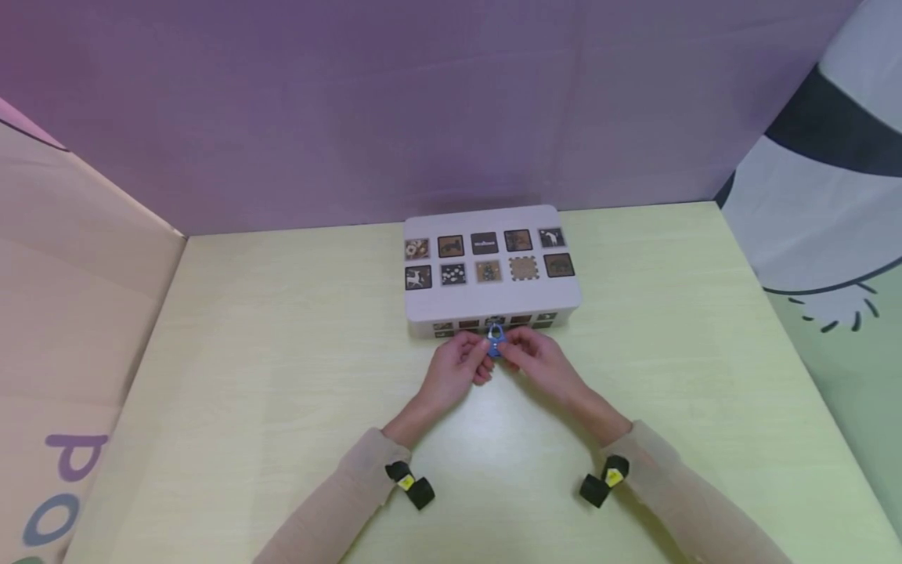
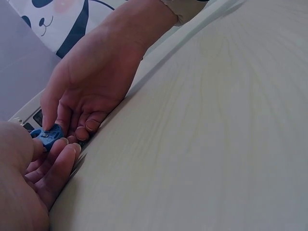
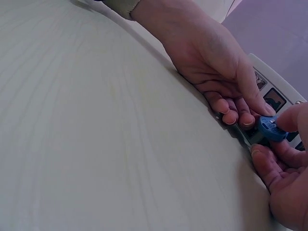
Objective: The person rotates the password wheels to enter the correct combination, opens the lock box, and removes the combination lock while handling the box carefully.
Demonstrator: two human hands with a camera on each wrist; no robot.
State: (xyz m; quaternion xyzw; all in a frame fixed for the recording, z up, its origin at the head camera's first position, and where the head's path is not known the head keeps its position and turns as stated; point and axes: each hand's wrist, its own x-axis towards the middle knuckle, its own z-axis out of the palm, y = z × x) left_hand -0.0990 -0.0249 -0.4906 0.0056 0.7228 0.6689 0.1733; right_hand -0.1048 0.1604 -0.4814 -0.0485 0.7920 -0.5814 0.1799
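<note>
A small blue padlock hangs at the front of a white box printed with small square pictures. Its metal shackle is up at the box's front clasp; whether it is latched I cannot tell. My left hand pinches the lock body from the left, thumb and finger on its edge. From the other side my right hand pinches it too. Up close in the right wrist view, the padlock shows small markings on its face, partly covered by fingertips. The remaining fingers of both hands curl beneath, near the tabletop.
The box stands toward the back of a pale wooden table, close to a purple backdrop. Printed panels flank the table on both sides. Black straps with small devices are on both sleeves.
</note>
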